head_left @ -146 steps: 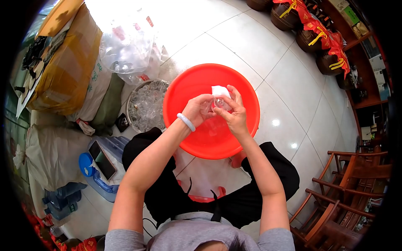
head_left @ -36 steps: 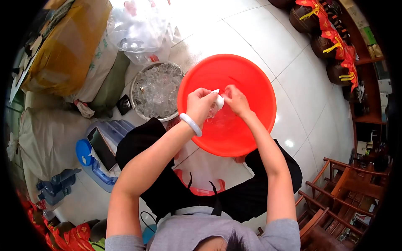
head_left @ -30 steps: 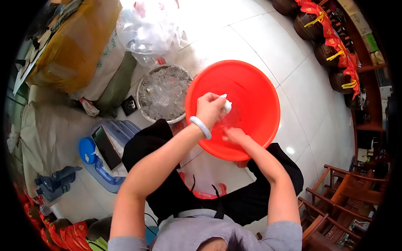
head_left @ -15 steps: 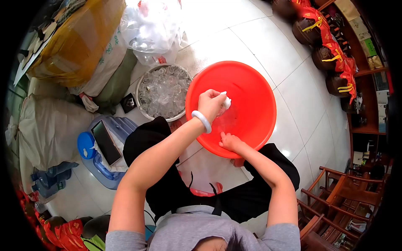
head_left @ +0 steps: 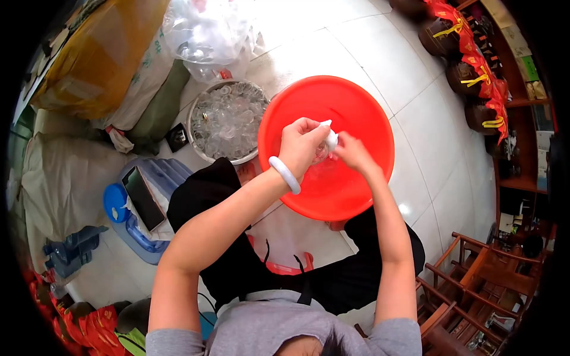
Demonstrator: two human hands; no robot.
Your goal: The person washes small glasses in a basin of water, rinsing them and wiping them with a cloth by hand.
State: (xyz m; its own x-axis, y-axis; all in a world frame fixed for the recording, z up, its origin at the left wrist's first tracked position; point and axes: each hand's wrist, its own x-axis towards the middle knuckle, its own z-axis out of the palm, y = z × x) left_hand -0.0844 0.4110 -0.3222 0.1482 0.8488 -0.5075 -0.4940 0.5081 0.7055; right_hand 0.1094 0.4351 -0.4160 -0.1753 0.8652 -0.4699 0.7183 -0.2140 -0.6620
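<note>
Over the red basin (head_left: 356,107), my left hand (head_left: 301,145), with a pale bangle (head_left: 285,175) at its wrist, is closed around a small clear glass (head_left: 321,154). A white cloth (head_left: 331,140) shows at the top of the glass, beside my left fingertips. My right hand (head_left: 352,152) is just to the right, its fingertips by the cloth and glass. Its fingers are blurred and partly hidden, so any grip is unclear. Left of the basin stands a round metal bowl (head_left: 195,133) full of small clear glasses (head_left: 231,118).
Clear plastic bags (head_left: 205,38) lie behind the bowl. A phone (head_left: 143,199) rests on a blue plastic water container (head_left: 148,252) at left. Taped cardboard (head_left: 101,65) and sacks are beyond. Dark jars (head_left: 436,38) with red cloth and a wooden chair (head_left: 481,279) are at right.
My right hand has risen from the basin's near side to the cloth and glass. My left hand still holds the glass, a little further right. The view has shifted slightly.
</note>
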